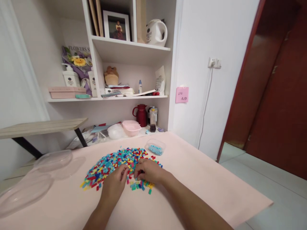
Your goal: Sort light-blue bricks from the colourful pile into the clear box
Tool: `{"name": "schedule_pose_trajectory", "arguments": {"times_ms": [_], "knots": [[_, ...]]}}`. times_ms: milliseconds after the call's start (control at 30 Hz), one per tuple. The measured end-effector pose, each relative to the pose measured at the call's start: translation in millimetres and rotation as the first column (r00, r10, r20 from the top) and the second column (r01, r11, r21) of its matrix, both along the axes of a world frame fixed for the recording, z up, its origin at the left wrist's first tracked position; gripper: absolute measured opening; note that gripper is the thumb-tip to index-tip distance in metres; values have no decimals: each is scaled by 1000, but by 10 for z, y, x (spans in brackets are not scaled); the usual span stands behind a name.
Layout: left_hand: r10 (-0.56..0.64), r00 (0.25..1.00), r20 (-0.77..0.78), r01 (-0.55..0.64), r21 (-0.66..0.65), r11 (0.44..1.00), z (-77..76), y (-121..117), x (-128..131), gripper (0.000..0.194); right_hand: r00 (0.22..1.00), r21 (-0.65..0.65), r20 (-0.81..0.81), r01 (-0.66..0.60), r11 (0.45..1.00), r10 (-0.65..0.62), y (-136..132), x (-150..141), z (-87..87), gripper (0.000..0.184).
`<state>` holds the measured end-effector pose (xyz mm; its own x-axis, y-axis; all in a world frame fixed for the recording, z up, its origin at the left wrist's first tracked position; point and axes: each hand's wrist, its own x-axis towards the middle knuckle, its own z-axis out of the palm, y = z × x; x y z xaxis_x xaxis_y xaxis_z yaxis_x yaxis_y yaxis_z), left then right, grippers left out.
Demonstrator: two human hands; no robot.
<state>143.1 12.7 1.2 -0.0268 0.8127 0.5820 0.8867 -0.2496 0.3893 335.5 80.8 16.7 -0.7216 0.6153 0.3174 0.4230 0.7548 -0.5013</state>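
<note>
A wide pile of small coloured plastic bricks [112, 163] in blue, red, yellow, green and pink is spread over the pink tabletop [206, 185]. My left hand [116, 177] is at the pile's near edge, its fingers curled together; anything inside them is hidden. Just to its right, my right hand [150, 171] reaches down into the bricks with bent, closed fingers, and its fingertips cover whatever they pinch. Beyond the right hand stands a clear plastic tub [163, 147] with light-blue bricks [155, 149] in it. Loose bricks [141, 185] lie between and below the hands.
Clear plastic containers [54, 159] sit on the left beside a small wooden stand [43, 126]. At the back are a pink bowl [131, 127], a dark red jug [141, 115] and a bottle of dark liquid [153, 121], under white shelves [131, 48]. A wall borders the right side.
</note>
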Motion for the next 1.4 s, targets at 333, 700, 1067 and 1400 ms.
{"name": "schedule_pose_trajectory", "arguments": {"times_ms": [333, 700, 1067, 1400], "knots": [[-172, 985, 17, 168, 144, 975, 8, 17, -2, 19, 946, -128, -287, 116, 985, -149, 26, -26, 59, 8], [-221, 970, -103, 241, 261, 935, -62, 29, 29, 21, 889, -217, -445, 8, 976, -106, -14, -116, 49, 5], [-164, 976, -145, 203, 316, 927, -14, 10, 17, 17, 882, -222, -471, -103, 970, -14, -99, -96, 98, 18], [-140, 982, -128, 168, 246, 955, -22, -3, 42, 16, 870, -350, -484, -92, 932, -96, -111, -175, 48, 18]]}}
